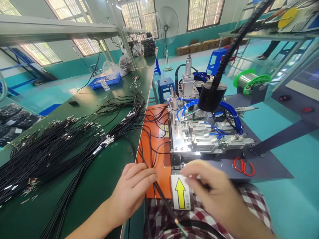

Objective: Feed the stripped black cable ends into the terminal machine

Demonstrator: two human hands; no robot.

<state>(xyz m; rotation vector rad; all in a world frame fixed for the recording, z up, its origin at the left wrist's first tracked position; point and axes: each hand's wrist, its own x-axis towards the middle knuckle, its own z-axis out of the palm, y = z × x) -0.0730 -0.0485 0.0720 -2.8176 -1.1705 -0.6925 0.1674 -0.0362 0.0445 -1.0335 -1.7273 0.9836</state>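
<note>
My left hand [136, 187] is closed over a few black cables [163, 196] at the orange plate [158, 156]. One cable runs down from it to a stripped end with coloured wires. On the right, my right hand [209, 189] is blurred, with thumb and forefinger pinched beside the yellow arrow label [181, 192]; a dark cable-like thing shows under its fingers, but what the fingertips hold is too small to name. Just beyond the hands stands a metal machine [199, 132] with blue tubes.
Bundles of black cables [50, 156] lie on the green table [104, 172] at left. Red-handled scissors [244, 166] rest on the machine's dark base. A black lamp head [212, 96] hangs over the machine. Behind are a blue tray [104, 81], a green spool [251, 81] and a fan [166, 28].
</note>
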